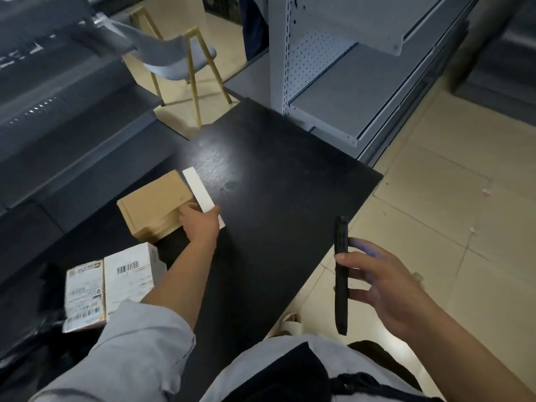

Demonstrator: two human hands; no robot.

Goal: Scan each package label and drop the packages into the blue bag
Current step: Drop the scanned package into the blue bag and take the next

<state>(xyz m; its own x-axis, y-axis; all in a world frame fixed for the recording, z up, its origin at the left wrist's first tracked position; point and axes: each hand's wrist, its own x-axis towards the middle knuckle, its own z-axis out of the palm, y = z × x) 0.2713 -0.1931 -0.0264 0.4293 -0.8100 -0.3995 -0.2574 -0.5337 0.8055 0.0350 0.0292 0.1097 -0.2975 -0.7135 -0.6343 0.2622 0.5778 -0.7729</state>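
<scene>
Matt cardboard box (153, 207) — glossy woodgrain table (261, 175)

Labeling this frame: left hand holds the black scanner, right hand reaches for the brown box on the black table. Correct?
Not quite: the hands are swapped. In the head view the right hand holds the black scanner, and the left hand reaches for the brown box on the black table.

A person's left hand (200, 220) reaches forward on an outstretched arm, sleeve pushed up near the elbow, fingers curled down and closed. The right hand (385, 288) hangs nearer the body, palm turned inward, fingers and thumb clamped on a slim black scanner (341, 274).
</scene>
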